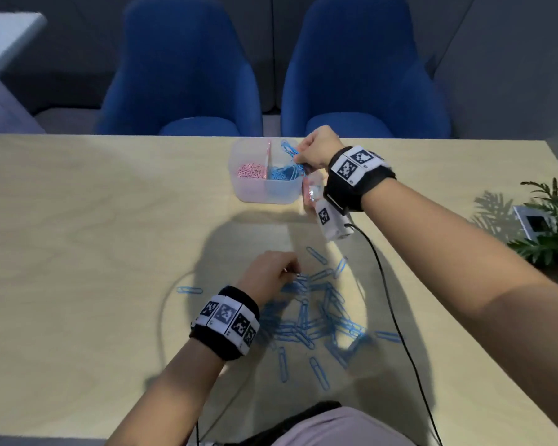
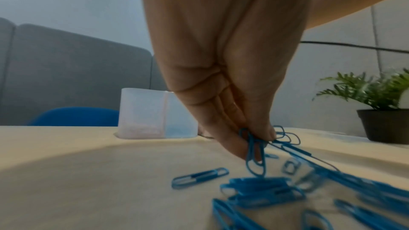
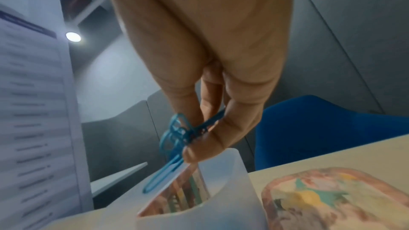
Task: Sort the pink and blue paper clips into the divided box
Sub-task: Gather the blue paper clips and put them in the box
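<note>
A translucent divided box (image 1: 264,191) stands at the table's far middle, pink paper clips (image 1: 252,171) in its left half and blue clips (image 1: 282,173) in its right half. My right hand (image 1: 316,151) hovers over the right half and pinches a bunch of blue clips (image 3: 177,135) above the box rim (image 3: 230,156). A pile of blue clips (image 1: 316,313) lies spread on the table near me. My left hand (image 1: 271,272) reaches into that pile and pinches several blue clips (image 2: 256,148) just above the table. The box (image 2: 155,114) stands behind it.
A small colourful packet (image 1: 311,191) lies right of the box, seen close up in the right wrist view (image 3: 332,198). A potted plant (image 1: 548,226) stands at the table's right edge. Black cables (image 1: 387,291) cross the table. Two blue chairs (image 1: 187,69) face the far edge.
</note>
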Demonstrator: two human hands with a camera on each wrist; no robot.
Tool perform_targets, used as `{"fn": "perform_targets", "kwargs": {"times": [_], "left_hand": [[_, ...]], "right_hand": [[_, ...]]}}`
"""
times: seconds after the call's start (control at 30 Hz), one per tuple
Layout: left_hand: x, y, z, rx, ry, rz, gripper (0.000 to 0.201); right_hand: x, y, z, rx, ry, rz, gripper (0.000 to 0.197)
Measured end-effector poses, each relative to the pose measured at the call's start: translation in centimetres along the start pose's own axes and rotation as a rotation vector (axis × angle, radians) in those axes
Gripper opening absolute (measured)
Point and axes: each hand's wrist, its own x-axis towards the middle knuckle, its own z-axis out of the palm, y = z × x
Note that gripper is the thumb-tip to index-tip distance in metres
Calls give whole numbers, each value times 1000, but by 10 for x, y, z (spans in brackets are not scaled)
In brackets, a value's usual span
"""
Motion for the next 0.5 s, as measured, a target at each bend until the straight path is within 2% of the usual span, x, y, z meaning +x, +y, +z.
{"fn": "perform_targets", "kwargs": {"times": [0.07, 0.17, 0.2, 0.27, 0.33, 0.4, 0.5], "left_hand": [[0, 1, -12, -89, 54, -12, 9], [5, 4, -34, -184, 157, -32, 7], [10, 4, -42, -219, 200, -42, 8], [24, 5, -60, -273, 310, -59, 9], [44, 6, -77, -284, 446, -85, 8], [69, 6, -92, -285, 556, -131, 8], [105, 6, -109, -221, 604, -214, 12]], "right_hand": [[14, -8, 9, -123, -8, 36, 8], [19, -12, 15, -237, 5, 49, 20], [19, -13, 13, -185, -30, 48, 23], [12, -13, 4, -28, -76, 34, 13], [-3, -11, -6, 120, -61, 36, 8], [-25, -6, -14, 278, -33, 41, 12], [-74, 16, -24, 492, -58, 49, 13]]}}
